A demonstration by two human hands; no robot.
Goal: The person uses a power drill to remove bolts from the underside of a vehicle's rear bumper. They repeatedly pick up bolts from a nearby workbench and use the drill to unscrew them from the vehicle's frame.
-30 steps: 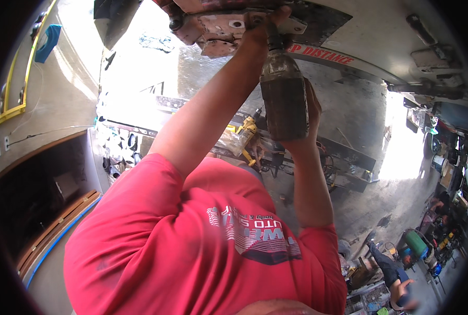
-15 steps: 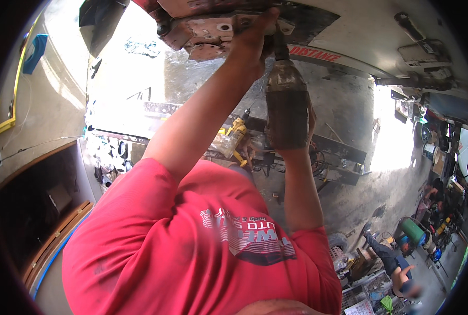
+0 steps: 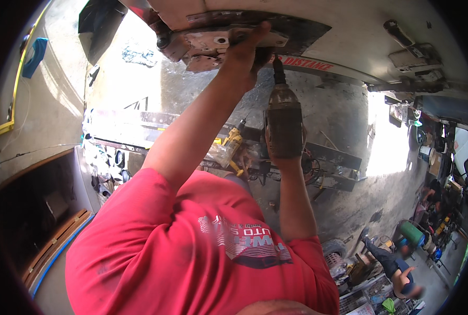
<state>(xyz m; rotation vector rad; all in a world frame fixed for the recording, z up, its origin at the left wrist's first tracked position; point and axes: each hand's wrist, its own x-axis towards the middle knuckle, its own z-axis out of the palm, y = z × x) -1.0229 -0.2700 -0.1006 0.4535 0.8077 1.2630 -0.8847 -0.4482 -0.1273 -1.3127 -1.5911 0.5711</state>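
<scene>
My right hand (image 3: 298, 137) is wrapped round the rear of an impact wrench (image 3: 283, 123), mostly hidden behind its dark body. The wrench points up and away from me, and its socket tip sits just short of a metal bracket (image 3: 209, 43). This pinkish, worn bracket has round holes and is fixed under a vehicle's edge. My left hand (image 3: 243, 52) grips the bracket's right part, one finger stretched across its face; its other fingers are partly hidden. A dark part shows beside that palm.
Beneath my arms stands a dark metal bench (image 3: 331, 154) bearing a yellow cordless drill (image 3: 234, 139). The white vehicle panel (image 3: 360, 31) hangs overhead with a latch-like fitting (image 3: 415, 55). Another person (image 3: 396, 265) is low on the floor at right, near a green tank (image 3: 411, 232).
The impact wrench has drawn back toward me, and its tip has come away from the bracket. My left hand stays at the bracket. The whole view has shifted slightly.
</scene>
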